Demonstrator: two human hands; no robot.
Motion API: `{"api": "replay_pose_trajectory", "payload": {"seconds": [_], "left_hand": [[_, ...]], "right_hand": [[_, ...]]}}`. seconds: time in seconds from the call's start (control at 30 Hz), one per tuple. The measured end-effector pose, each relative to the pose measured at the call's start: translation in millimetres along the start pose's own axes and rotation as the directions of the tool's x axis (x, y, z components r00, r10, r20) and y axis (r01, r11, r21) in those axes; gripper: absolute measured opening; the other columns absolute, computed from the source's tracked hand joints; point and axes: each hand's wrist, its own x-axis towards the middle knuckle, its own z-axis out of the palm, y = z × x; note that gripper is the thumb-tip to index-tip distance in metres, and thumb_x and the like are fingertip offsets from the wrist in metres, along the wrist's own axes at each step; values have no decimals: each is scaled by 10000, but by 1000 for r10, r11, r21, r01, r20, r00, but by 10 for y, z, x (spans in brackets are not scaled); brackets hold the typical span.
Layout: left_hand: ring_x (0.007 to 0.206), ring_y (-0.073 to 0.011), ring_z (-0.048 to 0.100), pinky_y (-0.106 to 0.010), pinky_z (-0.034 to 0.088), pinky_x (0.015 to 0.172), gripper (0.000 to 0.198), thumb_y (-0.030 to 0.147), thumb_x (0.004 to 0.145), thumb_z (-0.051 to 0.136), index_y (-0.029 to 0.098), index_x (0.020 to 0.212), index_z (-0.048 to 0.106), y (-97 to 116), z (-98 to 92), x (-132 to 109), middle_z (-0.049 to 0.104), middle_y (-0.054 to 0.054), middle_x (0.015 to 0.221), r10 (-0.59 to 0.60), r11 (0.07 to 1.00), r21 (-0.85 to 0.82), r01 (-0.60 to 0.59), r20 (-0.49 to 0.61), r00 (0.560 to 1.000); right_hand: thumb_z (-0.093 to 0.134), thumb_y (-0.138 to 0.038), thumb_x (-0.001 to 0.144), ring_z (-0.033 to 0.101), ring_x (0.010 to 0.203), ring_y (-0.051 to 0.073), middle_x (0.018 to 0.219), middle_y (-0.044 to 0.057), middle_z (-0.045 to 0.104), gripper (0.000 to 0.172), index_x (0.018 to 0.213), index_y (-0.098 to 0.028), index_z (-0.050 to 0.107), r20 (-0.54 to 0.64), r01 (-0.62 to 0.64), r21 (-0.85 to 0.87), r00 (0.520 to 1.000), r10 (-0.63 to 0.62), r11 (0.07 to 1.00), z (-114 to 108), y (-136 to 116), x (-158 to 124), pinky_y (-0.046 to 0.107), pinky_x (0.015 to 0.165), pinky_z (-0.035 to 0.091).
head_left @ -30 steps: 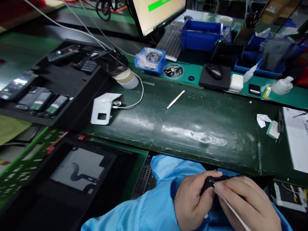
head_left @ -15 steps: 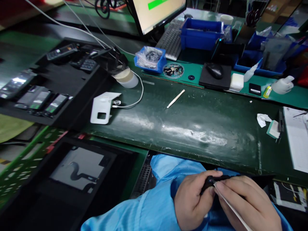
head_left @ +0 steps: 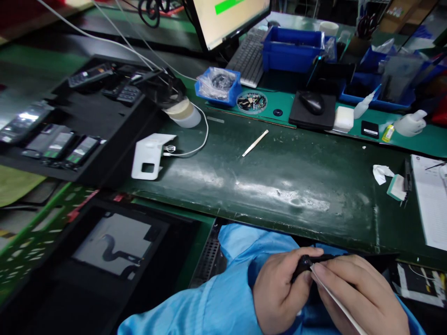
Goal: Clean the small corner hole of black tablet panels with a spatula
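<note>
At the lower right, close to my body, my left hand (head_left: 277, 291) is closed around a small black device (head_left: 303, 263), most of which its fingers hide. My right hand (head_left: 365, 288) pinches a thin, flat, pale stick (head_left: 337, 302). The stick's tip meets the end of the black device, or lies right beside it; I cannot tell which. Both hands are almost touching, below the front edge of the dark green bench (head_left: 223, 186). A pale narrow tool (head_left: 255, 143) lies on the bench further off.
A white stand (head_left: 139, 156) with a cable is left on the bench. Handheld devices lie in a black tray (head_left: 85, 170) beyond. Blue bins (head_left: 293, 53), a mouse (head_left: 312, 102) and a keyboard (head_left: 247, 56) stand behind. A paper sheet (head_left: 431, 200) lies right.
</note>
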Motion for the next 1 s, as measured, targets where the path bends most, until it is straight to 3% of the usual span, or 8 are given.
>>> {"api": "replay_pose_trajectory", "payload": {"seconds": [0.3, 0.57, 0.77, 1.0], "left_hand": [[1009, -197, 784, -292, 594, 896, 381, 207, 1005, 532, 278, 1371, 611, -5, 11, 21, 806, -19, 1188, 2, 1000, 19, -2, 26, 1000], [1042, -202, 782, -298, 587, 911, 375, 193, 996, 519, 249, 1354, 615, 40, -18, 60, 805, -24, 1198, -27, 1000, 16, 26, 71, 997], [1041, -194, 781, -286, 587, 915, 398, 193, 983, 531, 263, 1369, 600, 2, 5, 64, 801, -12, 1210, 32, 999, -8, -31, 54, 998], [1073, -200, 775, -295, 582, 934, 393, 185, 984, 530, 259, 1363, 602, 29, -17, 63, 795, -13, 1230, -11, 1000, 0, 11, 80, 997]], "right_hand": [[662, -67, 958, 717, 780, 139, 899, 68, 765, 112, 975, -123, 757, -21, 3, -50, 1000, -4, 999, 15, 10, 37, 263, 727, 618], [614, -93, 987, 708, 775, 151, 916, 57, 753, 141, 964, -144, 743, 27, -23, -52, 999, 24, 998, -12, -2, 64, 282, 727, 597], [619, -88, 988, 685, 818, 150, 941, 69, 739, 113, 1011, -129, 721, 16, -26, -19, 1000, 26, 999, 6, 14, 10, 304, 746, 576], [632, -94, 981, 674, 829, 166, 961, 74, 732, 105, 1036, -127, 715, 1, -41, -14, 999, 41, 999, 21, -6, -11, 332, 761, 568]]}}
